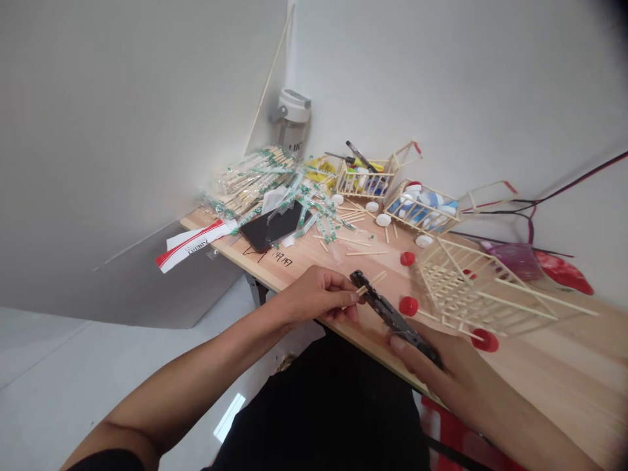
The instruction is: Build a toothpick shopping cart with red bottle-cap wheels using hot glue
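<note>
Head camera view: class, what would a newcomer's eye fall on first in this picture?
The large lattice of pale wooden sticks, with red bottle caps beside it, dominates the right of the wooden table. At front centre, the right hand holds a dark hand tool next to a short stick pinched by the left hand. At the far corner lies a heap of green-banded sticks.

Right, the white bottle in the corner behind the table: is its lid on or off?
On. The pale grey lid sits on top of the white bottle, and no open mouth shows.
</note>
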`<state>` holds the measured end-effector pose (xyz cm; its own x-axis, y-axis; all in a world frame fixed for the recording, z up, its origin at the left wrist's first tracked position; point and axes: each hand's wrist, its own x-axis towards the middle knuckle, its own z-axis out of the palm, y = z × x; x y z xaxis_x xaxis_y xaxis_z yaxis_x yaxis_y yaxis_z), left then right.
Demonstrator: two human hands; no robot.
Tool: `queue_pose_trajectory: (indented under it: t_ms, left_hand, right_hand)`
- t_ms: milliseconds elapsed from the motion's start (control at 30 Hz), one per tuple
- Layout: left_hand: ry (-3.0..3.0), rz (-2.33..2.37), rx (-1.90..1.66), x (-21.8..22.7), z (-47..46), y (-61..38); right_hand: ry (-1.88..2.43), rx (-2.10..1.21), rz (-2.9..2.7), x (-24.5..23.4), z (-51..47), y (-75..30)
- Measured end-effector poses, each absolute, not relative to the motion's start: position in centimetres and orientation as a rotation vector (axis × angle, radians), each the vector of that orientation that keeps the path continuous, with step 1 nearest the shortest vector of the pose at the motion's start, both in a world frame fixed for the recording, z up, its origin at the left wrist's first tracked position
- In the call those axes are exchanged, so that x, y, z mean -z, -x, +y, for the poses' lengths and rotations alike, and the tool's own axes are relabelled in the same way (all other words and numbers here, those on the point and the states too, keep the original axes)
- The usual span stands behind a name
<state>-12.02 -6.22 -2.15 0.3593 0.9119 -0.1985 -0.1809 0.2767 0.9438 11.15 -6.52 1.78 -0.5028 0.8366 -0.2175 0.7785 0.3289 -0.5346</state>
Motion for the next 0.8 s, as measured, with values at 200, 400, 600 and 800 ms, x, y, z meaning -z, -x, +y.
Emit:
queue_pose_trajectory:
  t_ms: [200, 400, 600, 800]
  left_hand:
    - [-1.011, 0.913, -0.890, 2.15, -6.10, 11.86]
    - [-1.001, 0.931, -0.882, 2.13, -6.04, 11.93]
    - [-0.959, 0.956, -0.868, 2.36, -5.79, 11.81]
    - [-1.006, 0.987, -0.859, 2.33, -5.69, 11.87]
  right_hand:
    - [1.524, -0.902, -2.486, -1.62, -6.40, -11.05]
    - [1.516, -0.911, -2.482, -1.66, -6.31, -10.97]
    - [1.508, -0.880, -2.501, -1.60, -6.18, -11.00]
    - [1.580, -0.874, -2.534, -1.54, -6.07, -10.74]
